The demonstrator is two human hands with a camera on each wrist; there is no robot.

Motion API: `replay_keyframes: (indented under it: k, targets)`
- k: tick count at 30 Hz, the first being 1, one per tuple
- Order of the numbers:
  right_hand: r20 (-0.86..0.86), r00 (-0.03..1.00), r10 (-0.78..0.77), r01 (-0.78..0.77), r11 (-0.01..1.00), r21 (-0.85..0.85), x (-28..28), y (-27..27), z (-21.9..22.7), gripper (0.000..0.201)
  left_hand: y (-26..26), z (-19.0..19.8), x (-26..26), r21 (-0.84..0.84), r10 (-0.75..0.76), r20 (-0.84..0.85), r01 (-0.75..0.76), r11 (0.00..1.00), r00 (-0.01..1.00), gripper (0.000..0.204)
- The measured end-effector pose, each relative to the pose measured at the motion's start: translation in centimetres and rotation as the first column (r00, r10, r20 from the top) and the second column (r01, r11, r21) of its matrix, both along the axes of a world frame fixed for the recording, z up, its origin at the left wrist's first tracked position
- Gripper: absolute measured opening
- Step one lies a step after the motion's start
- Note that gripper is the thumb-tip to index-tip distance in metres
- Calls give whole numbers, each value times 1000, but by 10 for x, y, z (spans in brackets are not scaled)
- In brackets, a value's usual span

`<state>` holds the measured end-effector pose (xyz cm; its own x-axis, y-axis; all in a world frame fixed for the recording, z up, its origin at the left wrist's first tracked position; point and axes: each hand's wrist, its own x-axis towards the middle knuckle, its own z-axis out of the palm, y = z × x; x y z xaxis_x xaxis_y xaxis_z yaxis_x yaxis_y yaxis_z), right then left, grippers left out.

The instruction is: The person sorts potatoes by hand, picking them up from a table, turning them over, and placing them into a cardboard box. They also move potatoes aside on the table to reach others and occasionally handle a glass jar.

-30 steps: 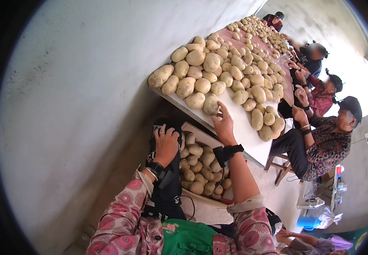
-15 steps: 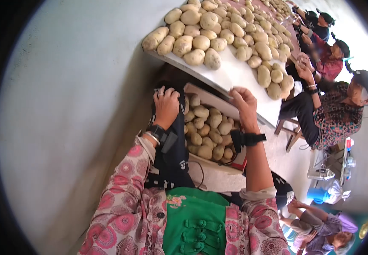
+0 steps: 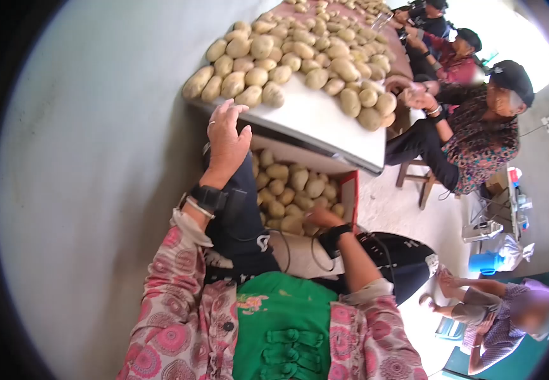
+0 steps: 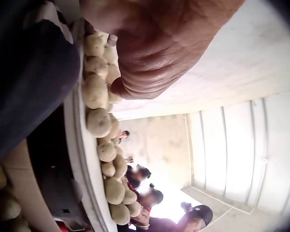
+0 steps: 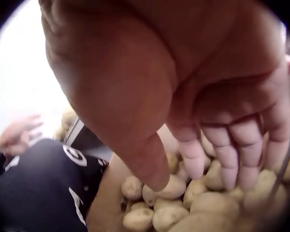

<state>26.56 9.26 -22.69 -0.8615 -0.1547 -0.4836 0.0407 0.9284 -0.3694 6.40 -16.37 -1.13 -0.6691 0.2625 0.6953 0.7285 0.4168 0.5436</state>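
Note:
At the table's near corner my left hand (image 3: 227, 136) is raised, its fingers spread and loosely bent beside the closest potatoes (image 3: 248, 96). In the left wrist view the left hand (image 4: 159, 48) overlaps the row of potatoes (image 4: 95, 91) along the edge, with nothing visible in its grasp. Down in the cardboard box (image 3: 300, 158) is my right hand (image 3: 325, 218), over a heap of potatoes (image 3: 285, 190). The right wrist view shows its fingers (image 5: 228, 162) extended downward and the thumb (image 5: 154, 164) apart from them, fingertips right at the potatoes (image 5: 171, 188).
A white tabletop (image 3: 306, 126) carries a large spread of potatoes, and its edge overhangs the box. The wall (image 3: 97, 158) runs along the left. Several seated people line the table's right side, one on a wooden stool (image 3: 417, 180). A blue container (image 3: 486, 261) stands at the right.
My left hand has lifted from the knee up toward the table's edge. My right hand has gone from the potato at the table edge, back and down into the box. The view has shifted too.

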Motion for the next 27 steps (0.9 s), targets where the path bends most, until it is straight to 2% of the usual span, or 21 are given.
replay_keyframes:
  k: [1,2,4,5,6,7,8,10,13,14,15,16,17,19,20,22,23,24,25,26,27]
  targets:
    - [25,999,-35,34,998,57,-2,-19,10,40,5,18,1,25,-16,24,15,1000,1000,39]
    - [49,995,-86,86,996,13,-6,-23,-12,42,9,33,2,37,-56,38,54,998,998,39]
    - [137,979,-154,137,983,125,-13,-51,11,42,14,61,-1,48,-92,36,90,995,995,38]
    - [130,979,-155,139,982,127,-17,-54,-21,42,15,72,-1,45,-134,47,132,990,990,37]
    - [160,980,-122,106,989,105,-20,-47,-81,51,16,79,0,41,-174,66,172,984,983,36]
    - [192,978,-85,71,994,80,-23,-42,-114,69,17,84,-3,42,-171,72,168,985,983,36]
    - [196,978,-78,63,995,79,-29,-49,-93,69,17,89,-8,40,-184,61,182,982,981,35]
    - [212,972,98,-130,982,139,-26,-61,-47,62,19,96,-24,55,-224,21,223,973,974,36]
    - [263,910,321,-381,897,224,-41,-88,38,52,27,111,-45,42,-203,-27,204,978,979,35]
    - [266,910,319,-381,896,229,-35,-83,9,52,32,109,-55,41,-188,-70,191,981,980,34]
    - [82,988,-130,105,961,258,-21,-77,-50,61,37,106,-62,46,-188,-73,191,980,980,34]
    - [-94,824,-559,566,802,191,-16,-73,-82,71,42,102,-68,20,-180,-77,182,983,981,34]
    - [-94,821,-562,569,799,194,-21,-72,-75,71,47,98,-74,-7,-175,-78,175,985,981,33]
    - [300,679,-670,689,723,55,-30,-70,-44,113,51,81,-84,-6,-193,-37,193,981,980,32]
    - [291,680,-673,689,722,61,-37,-65,-16,113,49,67,-87,-1,-197,-47,197,980,979,32]
    - [597,704,-385,573,805,-157,-40,-48,38,103,41,36,-97,42,-189,-64,192,980,980,32]
    - [599,699,-390,571,809,-140,-31,-41,42,103,39,37,-97,57,-185,-56,189,980,981,32]
    - [494,758,-425,632,667,-396,-12,-38,45,91,33,44,-92,121,-228,44,221,968,973,32]
    - [380,791,-480,600,483,-638,-1,-36,47,80,26,50,-90,182,-268,132,242,953,954,31]
    - [376,800,-468,589,495,-638,-11,-31,64,80,21,56,-93,168,-225,45,215,962,973,30]
    - [525,721,-452,655,196,-730,-23,-29,90,72,16,58,-99,167,-216,44,206,964,975,30]
